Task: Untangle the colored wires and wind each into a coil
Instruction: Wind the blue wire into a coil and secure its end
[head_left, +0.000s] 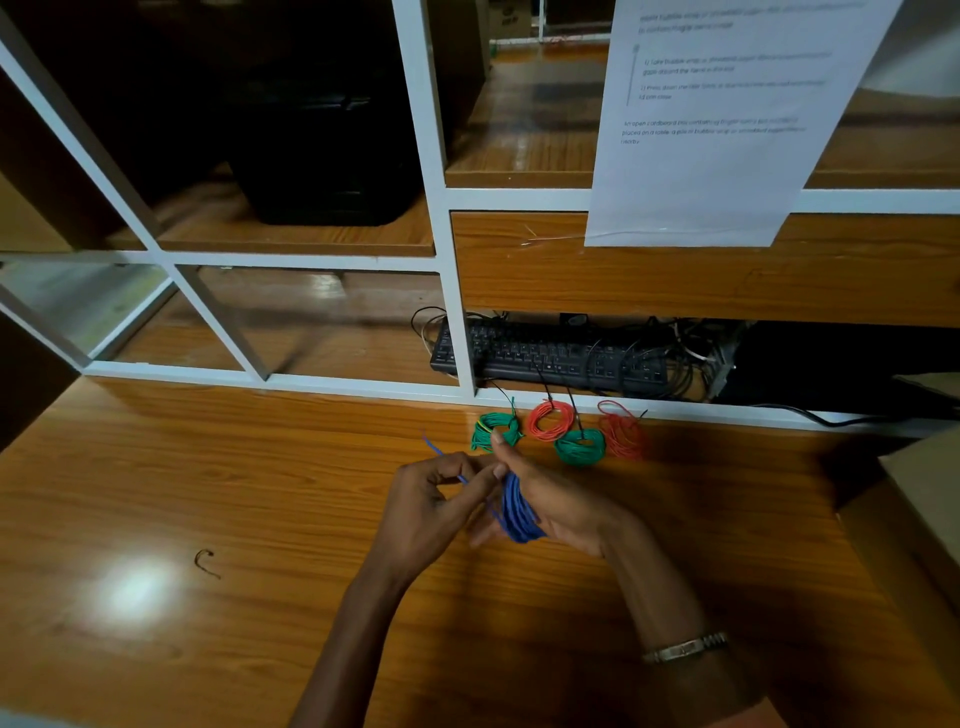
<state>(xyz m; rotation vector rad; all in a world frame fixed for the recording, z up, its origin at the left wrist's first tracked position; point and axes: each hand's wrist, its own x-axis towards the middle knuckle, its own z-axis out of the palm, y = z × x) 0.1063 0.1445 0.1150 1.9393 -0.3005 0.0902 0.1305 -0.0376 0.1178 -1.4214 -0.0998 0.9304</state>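
The blue wire (518, 512) is wound in many turns around the fingers of the right hand (556, 506), which holds this coil above the wooden desk (208, 467). Its loose end runs up and to the left of the coil, through the left hand (434, 501), which pinches it between thumb and fingertips.

Behind the blue coil, four finished coils lie on the desk: a green coil (496, 431), a red coil (551, 420), a second green coil (580, 446) and a second red coil (622, 430) at the far right.

I judge that the winding of the blue wire is almost finished, since only a short tail is free. The next move probably needs the tail to be wrapped around the bundle so the turns do not spring open.

Far behind the coil hangs a printed sheet (717, 119). Its text is blurred; I can only read "open cardboard".
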